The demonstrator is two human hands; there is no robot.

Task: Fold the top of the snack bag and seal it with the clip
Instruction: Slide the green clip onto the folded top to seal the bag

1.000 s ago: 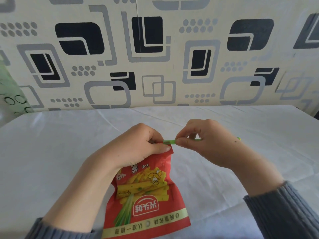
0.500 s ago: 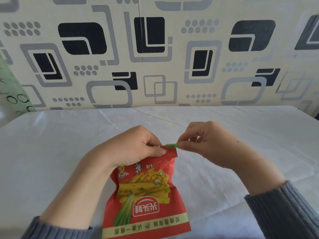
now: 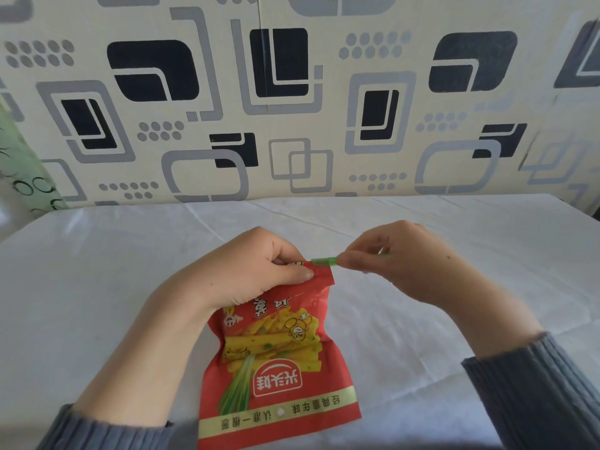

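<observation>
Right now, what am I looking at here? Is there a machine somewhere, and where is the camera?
No machine appears: these are a person's two bare hands, in grey sleeves. The single picture comes from a camera worn on the person's head, looking forward and down, so you see roughly what they see.

On the table, covered with a white cloth, lies a red snack bag, its printing upside down from this view. The left hand pinches the gathered top of the bag. The right hand holds a thin green clip, whose visible end sits at the bag's top right corner, next to the left thumb. Whether it already grips the bag, I cannot tell. Behind the table is a wall with black and grey patterned paper.
</observation>
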